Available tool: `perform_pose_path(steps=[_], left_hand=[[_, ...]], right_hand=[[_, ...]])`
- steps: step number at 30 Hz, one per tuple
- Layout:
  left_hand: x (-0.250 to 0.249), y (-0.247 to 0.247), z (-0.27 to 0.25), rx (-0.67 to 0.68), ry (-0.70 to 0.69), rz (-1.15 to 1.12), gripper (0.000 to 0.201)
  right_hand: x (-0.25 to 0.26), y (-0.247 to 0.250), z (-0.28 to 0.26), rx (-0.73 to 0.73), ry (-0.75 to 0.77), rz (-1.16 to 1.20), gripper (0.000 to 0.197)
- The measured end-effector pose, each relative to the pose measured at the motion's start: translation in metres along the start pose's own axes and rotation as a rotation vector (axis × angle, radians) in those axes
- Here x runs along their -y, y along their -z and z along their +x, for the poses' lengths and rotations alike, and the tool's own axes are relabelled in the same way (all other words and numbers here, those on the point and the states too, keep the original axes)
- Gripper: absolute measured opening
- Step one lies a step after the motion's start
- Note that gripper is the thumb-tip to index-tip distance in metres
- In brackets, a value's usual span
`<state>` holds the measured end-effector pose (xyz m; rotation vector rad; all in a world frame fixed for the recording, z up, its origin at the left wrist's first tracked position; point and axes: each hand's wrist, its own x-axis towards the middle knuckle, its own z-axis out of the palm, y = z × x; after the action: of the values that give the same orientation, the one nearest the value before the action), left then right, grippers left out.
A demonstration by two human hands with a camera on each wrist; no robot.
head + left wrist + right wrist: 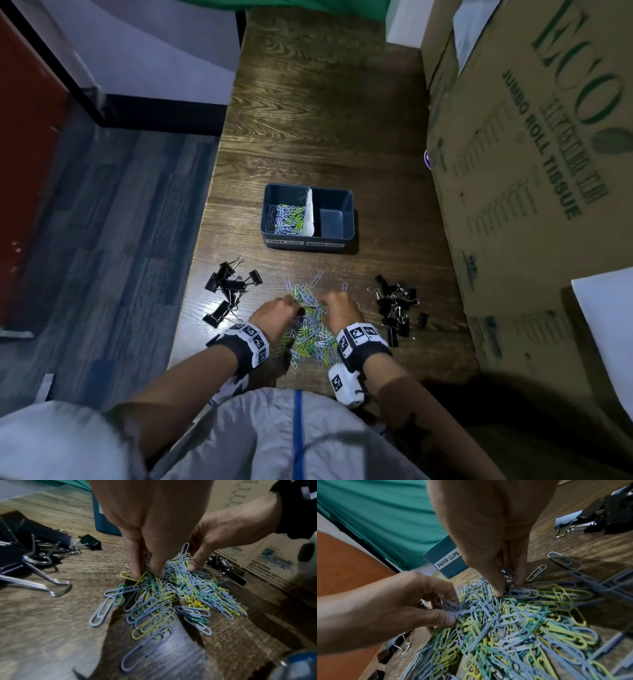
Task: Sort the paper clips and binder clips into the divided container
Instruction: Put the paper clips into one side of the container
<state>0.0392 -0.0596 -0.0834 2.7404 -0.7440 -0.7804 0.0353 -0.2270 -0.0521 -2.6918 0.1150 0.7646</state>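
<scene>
Left hand (399, 601) pinching paper clips (513, 628); right hand (489, 534) fingers pressed together, pinching a half-hidden metallic clip. Container (274, 209) label partly blurred.

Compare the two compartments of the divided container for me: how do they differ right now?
The left compartment of the divided container holds a heap of coloured paper clips; the right compartment shows only bare floor. The left compartment's front label reads PAPER CLIPS; the right compartment's label is too blurred to read. Both share the same blue-grey walls and the white divider.
</scene>
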Motion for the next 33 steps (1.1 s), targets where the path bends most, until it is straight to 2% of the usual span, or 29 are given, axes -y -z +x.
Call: perform_pose_path(steps=[4,9,12,17,23,27,28,30,33], left_hand=[[0.011,0.008,-0.005,-0.056,0.031,-0.136,0.026],[0.019,0.036,-0.008,-0.132,0.002,-0.190,0.017],[0.021,0.063,-0.012,-0.237,-0.031,-0.246,0.009],[0.021,0.123,-0.015,-0.430,-0.094,-0.304,0.012],[0.031,0.178,0.019,-0.607,0.006,-0.207,0.012],[0.041,0.181,0.046,-0.589,0.097,-0.166,0.006],[0.045,0.178,0.050,-0.586,0.116,-0.157,0.010],[0.050,0.166,0.051,-0.563,0.164,-0.099,0.021],[0.043,0.133,0.034,-0.563,0.204,-0.018,0.015]], right_hand=[[-0.005,0.007,0.001,-0.015,-0.009,0.049,0.046],[-0.007,0.027,-0.008,-0.025,-0.008,0.089,0.036],[-0.008,0.037,-0.014,-0.016,-0.017,0.119,0.033],[0.000,0.055,-0.020,0.013,-0.007,0.187,0.034],[0.012,0.088,-0.020,-0.007,0.065,0.220,0.036],[0.029,0.118,-0.018,-0.096,0.136,0.240,0.032],[0.034,0.125,-0.016,-0.127,0.147,0.240,0.032],[0.045,0.141,-0.011,-0.176,0.181,0.247,0.033],[0.064,0.168,0.001,-0.293,0.226,0.250,0.032]])
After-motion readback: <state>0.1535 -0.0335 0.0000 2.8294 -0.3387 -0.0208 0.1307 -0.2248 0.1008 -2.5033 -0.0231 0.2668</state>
